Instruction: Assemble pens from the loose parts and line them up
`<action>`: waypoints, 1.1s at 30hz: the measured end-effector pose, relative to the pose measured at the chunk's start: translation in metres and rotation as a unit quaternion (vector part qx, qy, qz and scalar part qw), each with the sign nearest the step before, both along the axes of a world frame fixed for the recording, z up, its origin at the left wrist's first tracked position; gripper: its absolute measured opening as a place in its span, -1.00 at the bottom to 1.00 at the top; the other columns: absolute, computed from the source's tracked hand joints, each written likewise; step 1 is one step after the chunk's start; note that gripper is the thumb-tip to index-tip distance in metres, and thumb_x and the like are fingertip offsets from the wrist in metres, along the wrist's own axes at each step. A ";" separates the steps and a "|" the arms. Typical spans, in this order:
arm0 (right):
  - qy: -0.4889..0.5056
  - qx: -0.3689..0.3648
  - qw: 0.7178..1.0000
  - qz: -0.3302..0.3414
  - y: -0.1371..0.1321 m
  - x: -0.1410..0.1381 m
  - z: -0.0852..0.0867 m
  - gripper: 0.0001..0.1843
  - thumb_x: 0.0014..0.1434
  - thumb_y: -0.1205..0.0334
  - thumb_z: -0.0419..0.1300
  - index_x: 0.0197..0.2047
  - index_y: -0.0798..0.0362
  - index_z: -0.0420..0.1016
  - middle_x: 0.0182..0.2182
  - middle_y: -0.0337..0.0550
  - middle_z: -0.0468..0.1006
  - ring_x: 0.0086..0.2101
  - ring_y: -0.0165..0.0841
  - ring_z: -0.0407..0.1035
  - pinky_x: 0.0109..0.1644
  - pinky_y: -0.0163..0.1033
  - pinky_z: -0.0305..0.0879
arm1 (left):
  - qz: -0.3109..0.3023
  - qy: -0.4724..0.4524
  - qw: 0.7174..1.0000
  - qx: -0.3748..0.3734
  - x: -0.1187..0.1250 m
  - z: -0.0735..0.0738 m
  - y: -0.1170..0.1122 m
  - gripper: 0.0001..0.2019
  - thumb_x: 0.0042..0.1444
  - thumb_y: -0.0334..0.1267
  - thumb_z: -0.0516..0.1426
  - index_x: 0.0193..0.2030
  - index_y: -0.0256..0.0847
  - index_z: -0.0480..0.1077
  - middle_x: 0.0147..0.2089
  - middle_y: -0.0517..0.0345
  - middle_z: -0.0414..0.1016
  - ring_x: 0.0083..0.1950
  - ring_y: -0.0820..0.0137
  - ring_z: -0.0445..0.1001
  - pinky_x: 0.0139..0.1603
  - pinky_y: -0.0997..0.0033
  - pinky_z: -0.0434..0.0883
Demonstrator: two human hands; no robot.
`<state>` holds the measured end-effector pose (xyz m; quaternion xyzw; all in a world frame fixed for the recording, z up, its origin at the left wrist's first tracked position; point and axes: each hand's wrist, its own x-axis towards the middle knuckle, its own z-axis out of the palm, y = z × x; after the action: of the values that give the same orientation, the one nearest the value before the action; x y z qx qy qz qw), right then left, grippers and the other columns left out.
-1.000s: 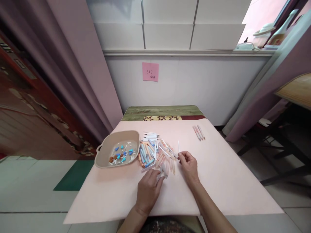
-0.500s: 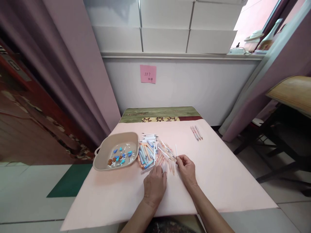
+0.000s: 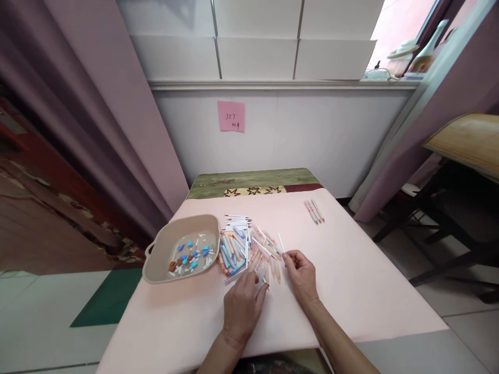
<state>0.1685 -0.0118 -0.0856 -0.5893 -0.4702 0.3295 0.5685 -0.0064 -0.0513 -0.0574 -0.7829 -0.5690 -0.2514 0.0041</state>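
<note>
My right hand [image 3: 302, 272] pinches a thin white pen refill [image 3: 281, 242] near its lower end, and the refill points up and away. My left hand [image 3: 242, 300] lies with curled fingers at the near edge of a pile of clear pen barrels [image 3: 276, 270]. By its thumb tip shows a small white-and-brown piece [image 3: 265, 283], too small to name; the fingers partly hide what they hold. Between the hands and the tub are blue and orange pen barrels [image 3: 234, 250]. White refills with dark tips [image 3: 237, 221] lie in a row behind them.
At left stands a beige tub [image 3: 156, 259] with small blue, brown and white parts inside. Three assembled pens [image 3: 314, 211] lie at the far right of the pink-covered table [image 3: 351, 280]. A pink note [image 3: 231, 116] is stuck to the wall behind; a dark chair [image 3: 460, 208] stands at right.
The view has shifted slightly. My left hand has drawn back a little towards me, and the small piece now shows by its thumb. The right hand still holds the refill.
</note>
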 end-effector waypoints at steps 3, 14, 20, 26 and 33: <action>-0.008 0.008 0.999 -0.033 0.000 0.002 0.000 -0.68 0.12 -0.03 0.19 -0.37 0.09 0.45 -0.54 -0.27 0.41 -0.52 -0.43 0.22 -0.42 -0.35 0.20 | -0.003 -0.006 1.000 0.024 -0.001 -0.003 0.001 -0.90 0.18 -0.21 0.12 -0.20 -0.15 0.32 -0.28 0.15 0.49 -0.29 0.35 0.50 -0.34 0.41 0.34; 0.004 0.023 0.996 -0.085 0.002 0.005 -0.007 -0.69 0.16 -0.04 0.16 -0.35 0.06 0.37 -0.50 -0.26 0.39 -0.47 -0.40 0.26 -0.38 -0.34 0.22 | -0.029 -0.122 0.992 0.017 -0.015 -0.004 0.013 -0.92 0.24 -0.28 0.04 -0.28 -0.14 0.32 -0.39 0.21 0.45 -0.38 0.42 0.45 -0.33 0.45 0.34; -0.020 -0.007 0.997 -0.069 0.003 0.005 -0.007 -0.70 0.20 -0.02 0.12 -0.32 0.07 0.42 -0.52 -0.26 0.40 -0.49 -0.41 0.25 -0.39 -0.34 0.20 | -0.052 -0.173 0.983 -0.020 -0.029 0.003 0.012 -0.89 0.25 -0.28 0.03 -0.25 -0.12 0.37 -0.34 0.18 0.49 -0.30 0.41 0.49 -0.27 0.45 0.37; -0.018 0.003 0.996 -0.082 0.006 0.004 -0.008 -0.72 0.11 0.01 0.19 -0.29 0.06 0.40 -0.49 -0.25 0.41 -0.48 -0.40 0.28 -0.38 -0.33 0.25 | -0.017 -0.186 0.982 -0.031 -0.032 -0.012 -0.002 -0.86 0.23 -0.29 0.03 -0.11 -0.13 0.36 -0.24 0.12 0.52 -0.28 0.40 0.50 -0.24 0.45 0.41; -0.060 -0.020 0.996 -0.057 0.002 0.004 0.001 -0.69 0.16 -0.02 0.14 -0.34 0.07 0.46 -0.52 -0.25 0.44 -0.48 -0.38 0.29 -0.36 -0.32 0.23 | -0.013 -0.182 0.982 -0.044 -0.031 -0.011 -0.003 -0.88 0.25 -0.30 -0.01 -0.22 -0.13 0.34 -0.30 0.15 0.48 -0.28 0.38 0.49 -0.24 0.43 0.40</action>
<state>0.1729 -0.0100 -0.0849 -0.6453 -0.4619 0.2699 0.5454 -0.0376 -0.0538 -0.0687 -0.7307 -0.5608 -0.3643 -0.1376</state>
